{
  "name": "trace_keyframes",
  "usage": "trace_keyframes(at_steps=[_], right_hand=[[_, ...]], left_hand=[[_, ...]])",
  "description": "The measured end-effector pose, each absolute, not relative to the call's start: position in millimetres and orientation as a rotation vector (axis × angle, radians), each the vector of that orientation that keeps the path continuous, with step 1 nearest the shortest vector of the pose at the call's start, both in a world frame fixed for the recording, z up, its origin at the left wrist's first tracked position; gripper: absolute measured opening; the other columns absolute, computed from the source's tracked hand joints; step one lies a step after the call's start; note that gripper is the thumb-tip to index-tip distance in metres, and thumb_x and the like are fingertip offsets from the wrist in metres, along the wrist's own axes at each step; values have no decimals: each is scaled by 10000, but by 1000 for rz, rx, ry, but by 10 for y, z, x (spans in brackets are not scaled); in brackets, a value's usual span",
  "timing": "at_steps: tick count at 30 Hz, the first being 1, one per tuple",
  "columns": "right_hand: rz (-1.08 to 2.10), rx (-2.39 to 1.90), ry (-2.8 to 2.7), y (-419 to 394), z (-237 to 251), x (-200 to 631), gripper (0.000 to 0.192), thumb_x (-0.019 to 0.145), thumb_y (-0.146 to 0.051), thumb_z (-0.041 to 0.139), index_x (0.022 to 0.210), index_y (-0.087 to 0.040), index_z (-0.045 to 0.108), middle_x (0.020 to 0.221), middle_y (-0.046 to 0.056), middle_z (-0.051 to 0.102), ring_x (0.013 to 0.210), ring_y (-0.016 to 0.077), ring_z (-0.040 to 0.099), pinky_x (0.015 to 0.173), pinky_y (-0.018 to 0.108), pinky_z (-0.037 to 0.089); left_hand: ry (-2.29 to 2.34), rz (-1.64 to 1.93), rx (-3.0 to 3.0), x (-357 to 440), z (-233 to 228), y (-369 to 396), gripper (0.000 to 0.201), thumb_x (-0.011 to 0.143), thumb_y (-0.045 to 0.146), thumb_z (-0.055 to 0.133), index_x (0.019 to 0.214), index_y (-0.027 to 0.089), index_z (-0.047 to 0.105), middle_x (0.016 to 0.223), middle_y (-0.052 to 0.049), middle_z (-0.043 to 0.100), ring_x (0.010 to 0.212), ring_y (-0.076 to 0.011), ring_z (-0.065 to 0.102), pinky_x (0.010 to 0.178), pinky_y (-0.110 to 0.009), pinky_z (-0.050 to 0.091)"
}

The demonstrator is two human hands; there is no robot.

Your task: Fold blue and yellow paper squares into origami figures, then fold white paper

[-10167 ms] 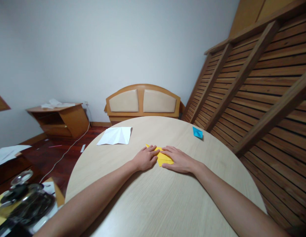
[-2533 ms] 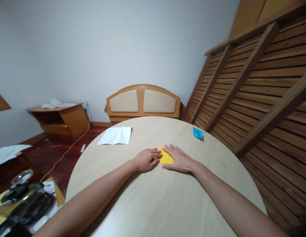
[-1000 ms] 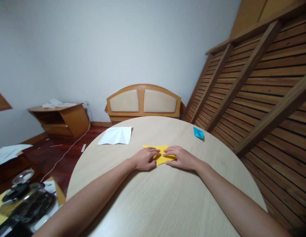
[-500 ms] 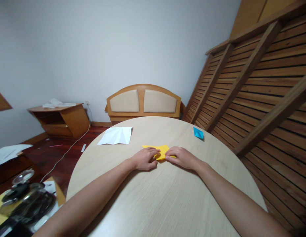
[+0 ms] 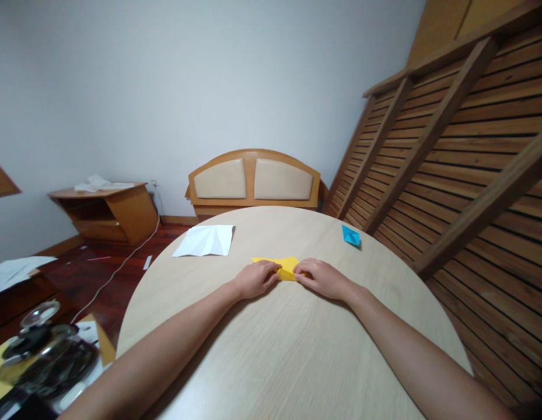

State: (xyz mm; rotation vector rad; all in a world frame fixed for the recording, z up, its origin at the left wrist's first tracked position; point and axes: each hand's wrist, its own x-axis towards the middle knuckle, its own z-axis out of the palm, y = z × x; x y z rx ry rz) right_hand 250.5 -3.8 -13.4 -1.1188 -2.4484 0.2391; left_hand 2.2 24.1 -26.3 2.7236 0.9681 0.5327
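A folded yellow paper [image 5: 285, 266] lies flat on the round pale wooden table [image 5: 288, 350]. My left hand [image 5: 255, 279] presses its fingertips on the paper's near left edge. On the near right edge my right hand [image 5: 321, 277] does the same, fingers curled. Both hands hide the near part of the paper.
A creased white sheet [image 5: 205, 240] lies at the table's far left and a small blue folded paper [image 5: 350, 235] at the far right. Beyond the table stand a padded headboard [image 5: 253, 181] and a wooden side cabinet [image 5: 108, 211]. A slatted wooden frame [image 5: 454, 151] leans at the right.
The yellow paper was unfolded wider about a second ago. Since then both hands have folded its near part up, and only a narrow far strip shows.
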Motion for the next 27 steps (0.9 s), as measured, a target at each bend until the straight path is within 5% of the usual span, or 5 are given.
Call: trace_keyframes(at_steps=[9, 27], right_hand=[[255, -1167, -2398, -26, -161, 2523, 169, 919, -257, 558, 1026, -199, 675, 1037, 77, 706, 943, 219, 640, 850, 341, 478], [231, -1033, -2489, 18, -249, 2525, 298, 989, -289, 483, 1186, -288, 706, 1168, 78, 653, 1080, 223, 584, 967, 379, 470]], left_hand=[[1061, 617, 2701, 39, -266, 230, 179, 938, 300, 500, 917, 185, 636, 1174, -89, 687, 1081, -233, 621, 916, -351, 514], [1204, 618, 2733, 36, -292, 254, 176, 925, 255, 521, 1043, 187, 633, 1100, -84, 704, 1042, -246, 638, 862, -348, 531]])
